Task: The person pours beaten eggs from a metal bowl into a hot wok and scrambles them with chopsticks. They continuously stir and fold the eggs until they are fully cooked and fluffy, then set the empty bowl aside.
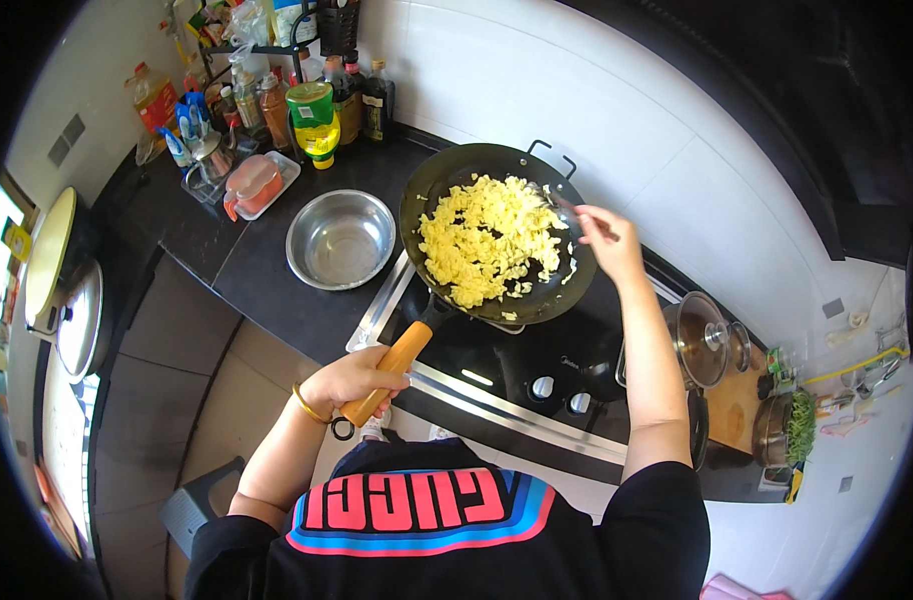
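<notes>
My left hand (357, 383) is closed around the light wooden handle (402, 358) of a large black wok (432, 185) on the hob. Loose yellow scrambled egg (487, 235) in small pieces covers much of the wok's base. Above the wok's right side, my right hand (612, 240) is closed on a spatula (565, 205). Its metal end reaches into the egg at the far right of the pan and is partly hidden there; the brown end of its handle pokes out past my fingers.
An empty steel bowl (307, 222) stands left of the wok. Behind it are a salmon-coloured seasoning box (255, 184), a yellow squeeze bottle (320, 135) and several sauce bottles (375, 100). A glass-lidded pot (699, 345) and a wooden board (734, 405) are at right, with a tiled wall behind.
</notes>
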The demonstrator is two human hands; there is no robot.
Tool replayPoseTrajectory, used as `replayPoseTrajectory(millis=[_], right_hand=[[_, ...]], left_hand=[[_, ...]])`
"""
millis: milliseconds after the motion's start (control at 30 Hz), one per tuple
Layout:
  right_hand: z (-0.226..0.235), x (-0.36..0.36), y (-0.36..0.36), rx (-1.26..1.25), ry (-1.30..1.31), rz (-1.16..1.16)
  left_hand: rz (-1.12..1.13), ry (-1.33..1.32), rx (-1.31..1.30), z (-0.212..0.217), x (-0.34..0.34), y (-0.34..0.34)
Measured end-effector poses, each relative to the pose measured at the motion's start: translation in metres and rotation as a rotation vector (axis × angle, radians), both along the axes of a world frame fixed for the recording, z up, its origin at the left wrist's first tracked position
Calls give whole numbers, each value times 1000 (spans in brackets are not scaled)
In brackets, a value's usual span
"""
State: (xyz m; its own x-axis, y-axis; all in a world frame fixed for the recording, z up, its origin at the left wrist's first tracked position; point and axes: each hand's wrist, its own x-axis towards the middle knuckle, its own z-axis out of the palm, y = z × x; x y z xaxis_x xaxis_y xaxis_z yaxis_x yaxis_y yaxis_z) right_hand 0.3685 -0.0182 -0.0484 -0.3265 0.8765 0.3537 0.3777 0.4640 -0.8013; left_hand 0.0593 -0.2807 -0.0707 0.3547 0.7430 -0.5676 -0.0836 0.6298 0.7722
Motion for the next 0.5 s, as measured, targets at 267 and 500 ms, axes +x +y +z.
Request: replayPoseTrajectory(millis=[267,500], right_hand=[[0,18,-43,-91,-333,323],[35,9,-95,-36,-265,563]], left_hand=[[-6,-23,-10,-4,-1,3],[9,-24,-6,1,2,1]])
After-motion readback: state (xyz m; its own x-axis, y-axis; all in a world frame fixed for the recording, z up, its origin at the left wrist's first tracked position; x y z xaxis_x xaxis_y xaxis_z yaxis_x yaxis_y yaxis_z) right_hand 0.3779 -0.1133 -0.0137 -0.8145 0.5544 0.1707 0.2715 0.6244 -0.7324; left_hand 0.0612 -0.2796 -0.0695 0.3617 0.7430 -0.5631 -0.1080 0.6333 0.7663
